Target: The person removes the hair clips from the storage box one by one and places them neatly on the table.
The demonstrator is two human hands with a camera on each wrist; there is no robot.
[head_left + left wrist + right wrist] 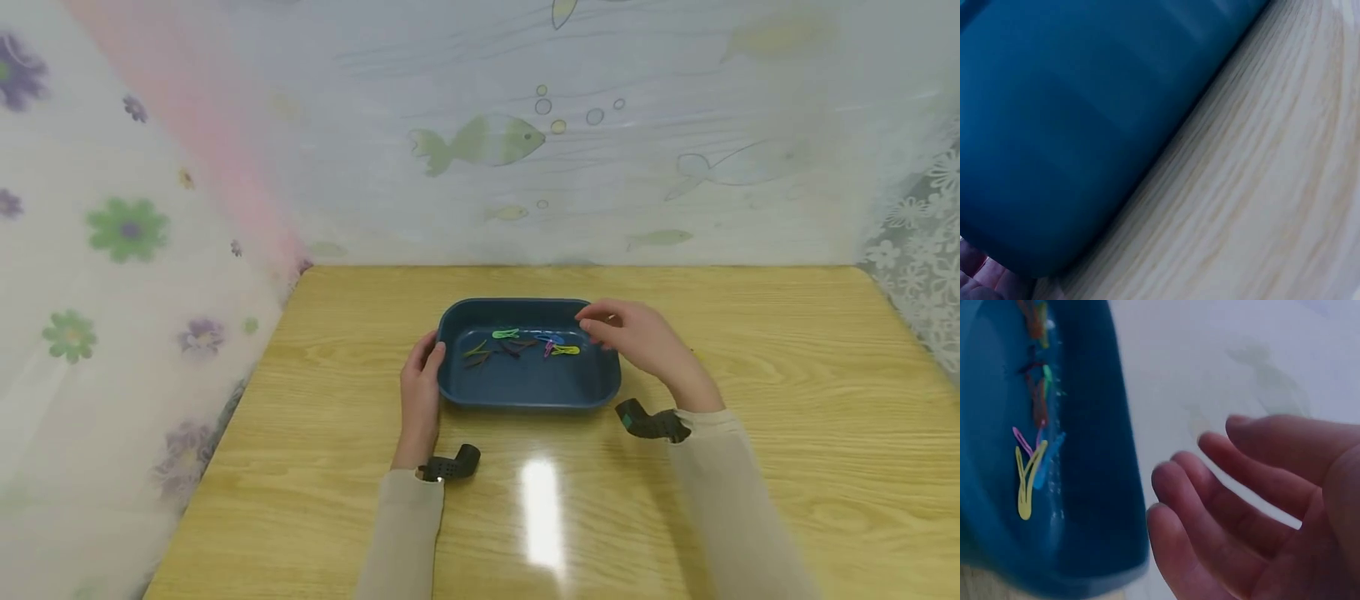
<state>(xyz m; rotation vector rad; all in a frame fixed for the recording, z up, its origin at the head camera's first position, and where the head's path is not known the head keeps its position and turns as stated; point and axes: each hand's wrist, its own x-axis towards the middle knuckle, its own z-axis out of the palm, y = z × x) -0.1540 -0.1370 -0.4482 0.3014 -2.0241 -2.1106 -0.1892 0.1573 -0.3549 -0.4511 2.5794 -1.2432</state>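
Note:
A dark blue plastic tub [528,394] stands on the table, with several small hair clips lying inside. Among them are a yellow clip [1025,487], a pink clip [1022,441], a light green clip [505,333], a blue clip [550,338] and some brown ones [1039,403]. My left hand [422,383] grips the tub's left end, thumb at the rim and fingers along the outside. Above the right rim hovers my right hand [633,337], fingers loosely bent and holding nothing. The right wrist view shows a gap between its thumb and fingers.
The wood-grain table [300,467] extends around the tub. Behind it hangs a pale curtain [637,167] printed with fish, and a flowered sheet [82,275] covers the left side. Each wrist carries a black camera mount [453,463]. A tiny yellow spot shows beside the right wrist.

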